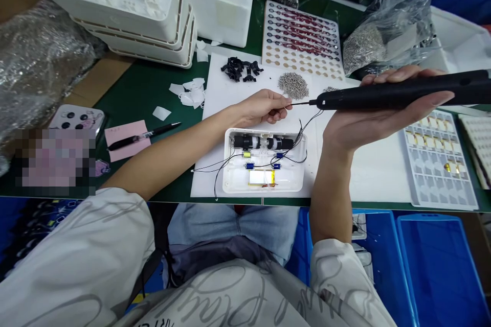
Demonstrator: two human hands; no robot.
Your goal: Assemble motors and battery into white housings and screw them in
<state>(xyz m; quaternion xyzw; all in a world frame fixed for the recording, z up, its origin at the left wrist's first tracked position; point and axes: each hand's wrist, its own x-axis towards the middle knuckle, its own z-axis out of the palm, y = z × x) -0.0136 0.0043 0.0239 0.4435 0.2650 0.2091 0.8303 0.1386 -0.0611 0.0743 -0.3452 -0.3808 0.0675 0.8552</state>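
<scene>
My right hand is wrapped round a black electric screwdriver, held level with its thin bit pointing left. At the bit's tip, my left hand has its fingers pinched together; whatever is between them is too small to make out. Just below the left hand, a white plastic housing lies on the white work sheet. Inside it are black cylindrical parts, small blue components and a silver battery pack with yellow tape. Black wires trail over its edges. A pile of small screws sits behind the left hand.
Black plastic brackets and a board of red-wired discs lie at the back. Stacked white baskets stand back left, bags of screws back right. A compartment tray is at right, a pen at left.
</scene>
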